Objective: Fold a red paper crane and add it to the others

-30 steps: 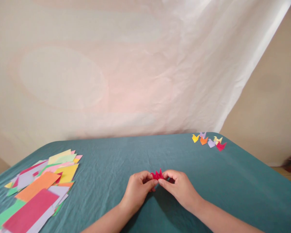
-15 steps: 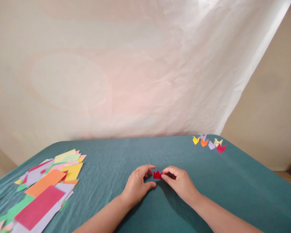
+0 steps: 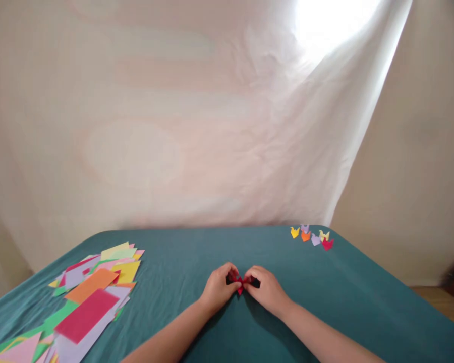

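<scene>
Between my two hands is a small red origami crane [image 3: 240,289], its lower point aimed down at the table. My left hand [image 3: 218,286] pinches its left side between thumb and fingers. On the other side, my right hand [image 3: 264,287] grips it the same way, thumb and forefinger pressed together. The fingertips hide most of the folded paper. Both hands are low over the teal tablecloth [image 3: 181,267], near the middle of the table.
Loose sheets of coloured paper [image 3: 87,315] lie overlapping on the left of the table. At the far right corner sit several small folded cranes, among them a yellow crane [image 3: 295,232] and a red crane [image 3: 327,244]. A pale cloth [image 3: 212,151] hangs behind.
My left hand has closed from spread fingers into a pinch on the crane. My right hand keeps its hold. The crane has turned point-down, and the camera view has tipped up slightly.
</scene>
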`<state>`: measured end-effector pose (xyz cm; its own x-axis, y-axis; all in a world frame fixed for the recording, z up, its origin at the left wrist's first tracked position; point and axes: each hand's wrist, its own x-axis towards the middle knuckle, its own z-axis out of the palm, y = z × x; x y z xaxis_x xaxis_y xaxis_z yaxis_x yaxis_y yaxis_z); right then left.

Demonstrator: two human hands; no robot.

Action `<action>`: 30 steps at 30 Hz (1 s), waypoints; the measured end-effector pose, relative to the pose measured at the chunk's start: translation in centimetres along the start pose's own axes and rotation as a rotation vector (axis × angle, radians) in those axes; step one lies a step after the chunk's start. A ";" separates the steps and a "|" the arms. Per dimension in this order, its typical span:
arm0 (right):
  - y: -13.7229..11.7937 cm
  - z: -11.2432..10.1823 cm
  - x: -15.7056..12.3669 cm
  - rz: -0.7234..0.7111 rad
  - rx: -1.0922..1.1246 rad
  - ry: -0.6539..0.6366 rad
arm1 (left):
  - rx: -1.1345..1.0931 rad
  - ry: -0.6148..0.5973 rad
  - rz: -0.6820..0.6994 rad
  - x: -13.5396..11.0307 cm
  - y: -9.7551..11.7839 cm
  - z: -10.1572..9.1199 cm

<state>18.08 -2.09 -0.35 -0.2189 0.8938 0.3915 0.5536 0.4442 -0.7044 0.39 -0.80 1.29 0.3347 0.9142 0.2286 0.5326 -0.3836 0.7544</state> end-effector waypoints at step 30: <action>-1.7 0.9 -4.1 0.021 -0.145 0.020 | 0.156 -0.032 0.078 -3.6 -0.2 0.8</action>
<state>17.31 -6.49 -1.34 -0.1913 0.9005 0.3905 0.6681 0.4109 -0.6203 -0.25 -4.12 -0.17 0.4032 0.8771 0.2610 0.6173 -0.4713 0.6299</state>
